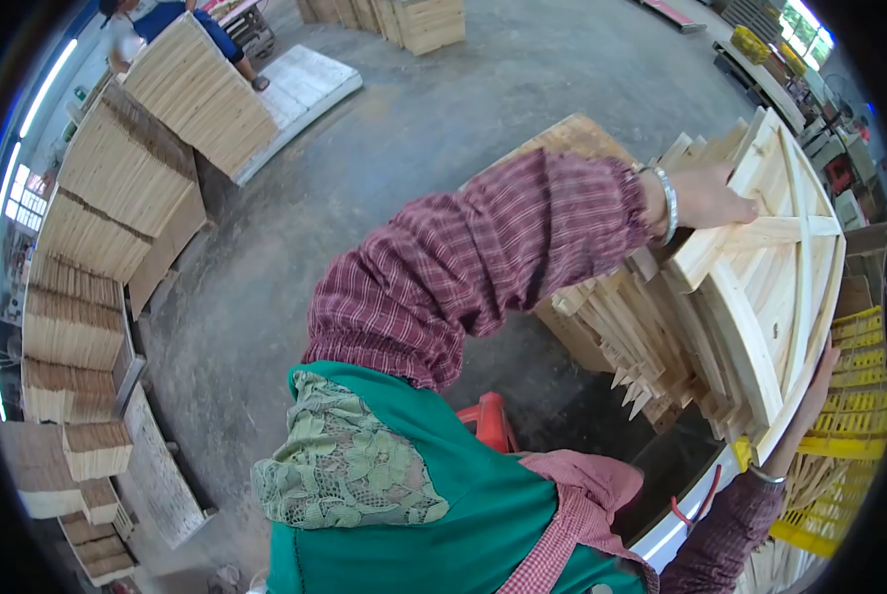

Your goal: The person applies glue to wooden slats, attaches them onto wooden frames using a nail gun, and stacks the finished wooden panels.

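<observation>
A pale wooden frame [760,282] with a crossbar and diagonal slats appears at the right, on top of a stack of similar wooden pieces [622,342]. My left hand [706,198], beyond a maroon plaid sleeve and a silver bracelet, is closed on the frame's near upper side, with the thumb lying along the crossbar. Lower down, my right hand [817,388] grips the frame's outer edge. Part of its fingers is hidden behind the wood. Pointed ends of slats stick out of the stack on its near side.
Yellow plastic crates [849,396] stand beyond the frame at the right. A red plastic object [488,421] is close to my body. Tall stacks of wooden boards [117,223] line the left, near a white platform [300,94]. Another person [132,35] is beside the far stacks.
</observation>
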### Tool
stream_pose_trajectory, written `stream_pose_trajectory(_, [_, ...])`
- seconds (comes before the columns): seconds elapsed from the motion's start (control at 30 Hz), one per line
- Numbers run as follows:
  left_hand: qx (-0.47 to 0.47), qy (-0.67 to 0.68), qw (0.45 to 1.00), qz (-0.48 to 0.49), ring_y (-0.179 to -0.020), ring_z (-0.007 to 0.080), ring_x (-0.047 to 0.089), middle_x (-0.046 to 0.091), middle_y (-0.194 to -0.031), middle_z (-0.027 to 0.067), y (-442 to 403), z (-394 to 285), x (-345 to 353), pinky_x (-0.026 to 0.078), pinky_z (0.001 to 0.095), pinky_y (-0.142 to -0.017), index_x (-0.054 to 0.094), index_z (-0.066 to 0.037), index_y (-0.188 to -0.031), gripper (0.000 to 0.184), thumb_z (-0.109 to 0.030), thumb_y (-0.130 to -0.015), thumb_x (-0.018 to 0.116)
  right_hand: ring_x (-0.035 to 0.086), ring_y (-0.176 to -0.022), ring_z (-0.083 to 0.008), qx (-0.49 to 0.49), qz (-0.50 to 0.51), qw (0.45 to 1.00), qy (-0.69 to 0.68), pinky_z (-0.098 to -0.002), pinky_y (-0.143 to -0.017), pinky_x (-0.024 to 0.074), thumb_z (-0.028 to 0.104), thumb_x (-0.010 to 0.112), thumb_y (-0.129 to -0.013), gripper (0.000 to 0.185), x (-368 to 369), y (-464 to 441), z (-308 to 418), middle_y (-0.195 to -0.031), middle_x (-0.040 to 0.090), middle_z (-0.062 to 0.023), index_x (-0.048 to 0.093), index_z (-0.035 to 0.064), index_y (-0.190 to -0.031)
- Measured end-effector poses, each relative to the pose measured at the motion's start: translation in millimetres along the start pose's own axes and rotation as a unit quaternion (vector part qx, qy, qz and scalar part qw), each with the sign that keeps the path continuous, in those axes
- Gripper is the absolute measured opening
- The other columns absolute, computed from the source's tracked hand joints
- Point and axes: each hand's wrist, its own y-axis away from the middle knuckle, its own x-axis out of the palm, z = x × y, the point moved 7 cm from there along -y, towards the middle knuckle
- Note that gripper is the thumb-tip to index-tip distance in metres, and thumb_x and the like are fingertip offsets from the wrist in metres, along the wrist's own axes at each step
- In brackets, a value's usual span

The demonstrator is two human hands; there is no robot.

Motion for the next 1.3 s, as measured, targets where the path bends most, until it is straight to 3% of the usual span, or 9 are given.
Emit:
stream_pose_trajectory(0.07, [0.011, -0.09, 0.996, -0.008, -0.117, 0.0282, 0.051, 0.053, -0.127, 0.0177, 7.2, -21.7, -10.9, 0.04, 0.0361, -0.098, 0.043, 0.002, -0.13, 0.062, -0.036, -0.084, 0.062, 0.052, -0.111, -0.0229, -0.02, -0.035, 0.999, 0.007, -0.0314, -0.098, 0.0398, 0.034, 0.042, -0.098, 0.051, -39.5, 29.0, -18.0, -0.126, 0.052, -0.0126, 0.043, -0.001, -0.135])
stream_pose_trajectory(0.13, [0.024, -0.183, 0.983, -0.013, -0.121, 0.0335, 0.049, 0.051, -0.129, 0.0215, 8.7, -38.0, -9.8, 0.038, 0.0403, -0.1, 0.045, 0.002, -0.129, 0.069, -0.043, -0.08, 0.063, 0.053, -0.109, -0.0206, -0.249, 0.009, 0.879, 0.406, -0.0301, -0.094, 0.0423, 0.026, 0.046, -0.097, 0.045, -64.9, 79.8, -36.6, -0.125, 0.053, -0.0136, 0.044, -0.0005, -0.133])
stream_pose_trajectory(0.17, [0.053, -0.275, 0.959, -0.028, -0.123, 0.0341, 0.046, 0.05, -0.131, 0.0202, 8.6, -49.8, -4.4, 0.036, 0.0447, -0.101, 0.046, 0.0, -0.13, 0.069, -0.046, -0.08, 0.06, 0.053, -0.109, -0.0206, -0.25, 0.013, 0.878, 0.409, -0.0301, -0.094, 0.0423, 0.026, 0.046, -0.097, 0.045, -71.5, 92.8, -45.5, -0.125, 0.053, -0.0136, 0.044, -0.0005, -0.133])
stream_pose_trajectory(0.27, [0.107, -0.449, 0.886, -0.049, -0.128, 0.0353, 0.041, 0.046, -0.136, 0.0176, 8.5, -70.9, 11.5, 0.031, 0.0534, -0.104, 0.046, -0.004, -0.132, 0.07, -0.053, -0.082, 0.054, 0.055, -0.108, -0.0202, 0.175, 0.012, 0.914, 0.365, -0.0322, -0.086, 0.0444, 0.012, 0.057, -0.089, 0.031, -102.2, 140.3, -114.1, -0.117, 0.058, -0.0164, 0.056, -0.0034, -0.116])
stream_pose_trajectory(0.4, [0.047, -0.522, 0.849, 0.073, -0.131, 0.034, 0.037, 0.036, -0.144, 0.0152, 2.7, -75.0, 29.0, 0.023, 0.0588, -0.104, 0.041, -0.009, -0.138, 0.071, -0.059, -0.087, 0.04, 0.056, -0.098, -0.033, -0.109, 0.244, 0.791, 0.55, -0.0419, -0.087, 0.0447, 0.004, 0.06, -0.079, 0.014, -97.8, 234.3, -125.1, -0.093, 0.061, -0.015, 0.059, -0.0012, -0.092])
stream_pose_trajectory(0.83, [0.012, -0.533, 0.844, 0.068, -0.136, 0.0358, 0.026, 0.031, -0.146, 0.0136, -9.0, -65.1, 26.1, 0.025, 0.0504, -0.11, 0.041, -0.011, -0.138, 0.073, -0.062, -0.087, 0.039, 0.054, -0.109, -0.0369, -0.282, 0.238, 0.704, 0.607, -0.0578, -0.095, 0.0371, 0.008, 0.057, -0.077, 0.02, -112.7, 294.8, -130.4, -0.102, 0.062, -0.0103, 0.062, 0.0069, -0.096])
stream_pose_trajectory(0.93, [0.006, -0.538, 0.839, 0.08, -0.139, 0.0395, 0.018, 0.027, -0.148, 0.0171, -6.0, -69.0, 22.5, 0.023, 0.0467, -0.112, 0.039, -0.009, -0.139, 0.074, -0.062, -0.088, 0.036, 0.054, -0.1, -0.0336, -0.472, 0.31, 0.631, 0.532, -0.0528, -0.098, 0.0368, 0.006, 0.061, -0.075, 0.016, -130.1, 336.8, -201.3, -0.097, 0.058, -0.014, 0.058, 0.0041, -0.09])
stream_pose_trajectory(1.2, [0.066, -0.605, 0.79, 0.075, -0.135, 0.0366, 0.026, 0.034, -0.144, 0.018, -17.8, -64.4, 23.3, 0.022, 0.0431, -0.112, 0.04, -0.008, -0.138, 0.071, -0.06, -0.09, 0.035, 0.055, -0.099, -0.0323, -0.236, 0.199, 0.806, 0.505, -0.0524, -0.098, 0.0357, 0.006, 0.061, -0.075, 0.017, -31.0, 310.6, -142.4, -0.097, 0.058, -0.0112, 0.06, 0.005, -0.091])
stream_pose_trajectory(1.3, [0.188, -0.677, 0.698, 0.14, -0.132, 0.0344, 0.03, 0.037, -0.142, 0.0186, -21.1, -56.1, 36.0, 0.022, 0.0405, -0.112, 0.041, -0.007, -0.137, 0.072, -0.061, -0.09, 0.033, 0.055, -0.099, -0.0321, -0.192, 0.195, 0.874, 0.402, -0.0508, -0.096, 0.0372, 0.009, 0.062, -0.076, 0.016, 14.7, 307.2, -152.0, -0.099, 0.059, -0.0114, 0.061, 0.006, -0.092])
